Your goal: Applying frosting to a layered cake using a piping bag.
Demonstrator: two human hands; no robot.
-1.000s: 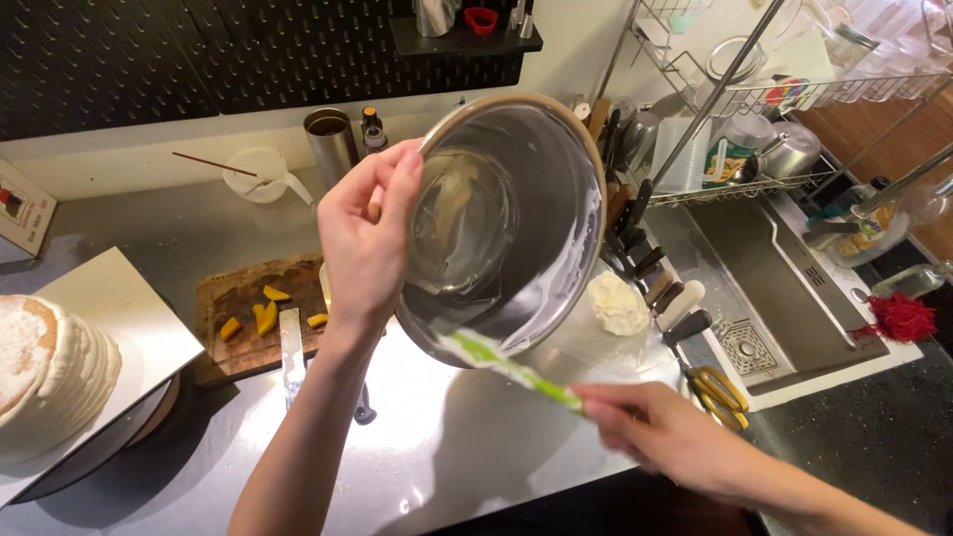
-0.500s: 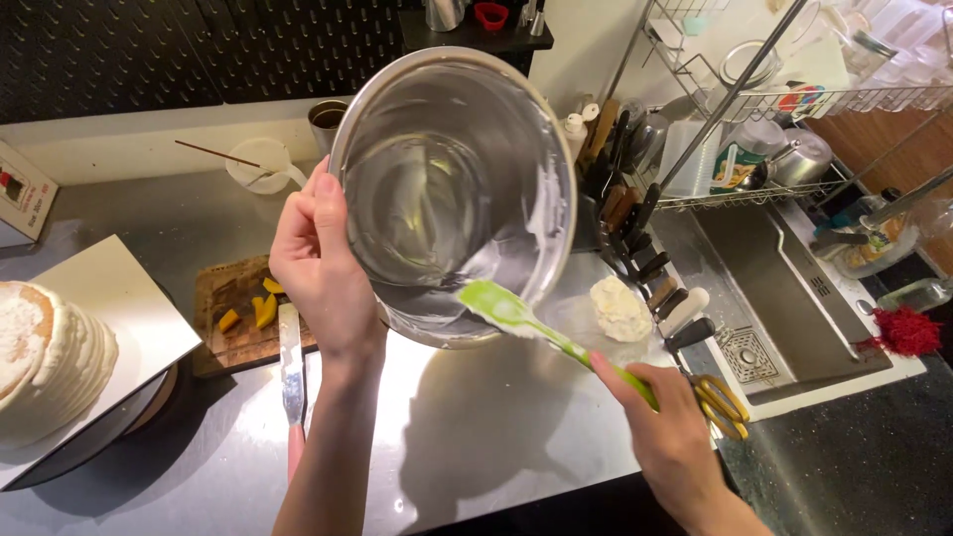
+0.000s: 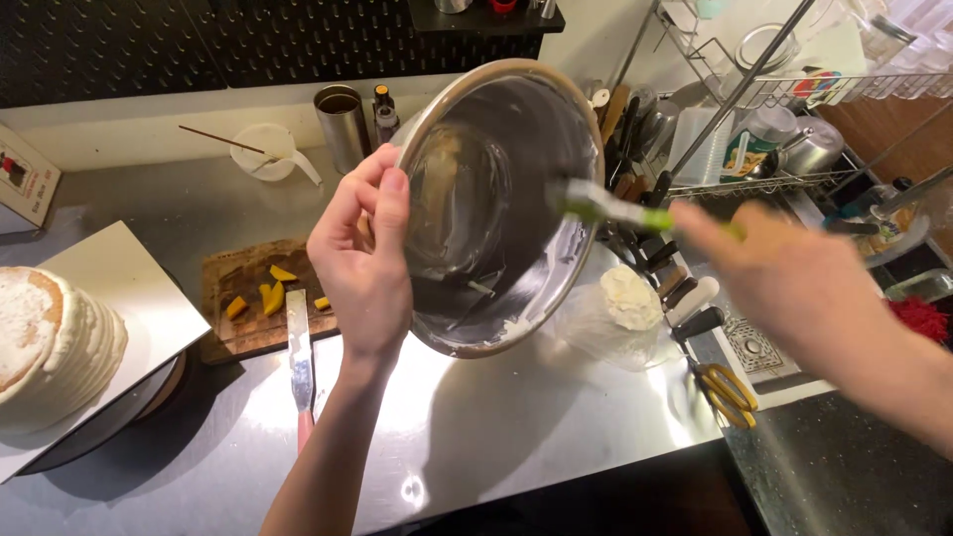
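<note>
**Steel bowl tilted over a kitchen counter, spatula inside**

A brushed stainless-steel counter (image 3: 556, 417) runs below a dark perforated wall panel, with a sink area and a wire dish rack (image 3: 784, 89) at the far right.

Held up above the middle of the counter is a large round stainless-steel mixing bowl (image 3: 496, 208), tipped so its open mouth faces the camera; streaks of white cream cling to its inner wall and low rim. The left hand (image 3: 362, 263) grips the bowl's left rim, fingers curled over the edge and thumb on the outside. The right hand (image 3: 794, 283), blurred, is closed around the handle of a green-handled spatula with a pale blade (image 3: 596, 203), whose blade lies inside the bowl against its right wall.

Just below the bowl's right side, a clear plastic bag holding a lump of white cream (image 3: 620, 308) rests on the counter. Near it to the right lie yellow-handled scissors (image 3: 725, 387) and a row of black-handled knives (image 3: 675, 278).

Left of the bowl sits a brown wooden cutting board (image 3: 238, 328) with yellow fruit pieces (image 3: 268, 293). A long metal palette knife (image 3: 300, 357) lies over its near right edge. At the far left, a stacked round cake coated in white cream (image 3: 50, 342) sits on a white square board (image 3: 129, 298). Farther back stand a steel cup (image 3: 342, 124) and a small white dish with a wooden stick (image 3: 260, 151).
</note>
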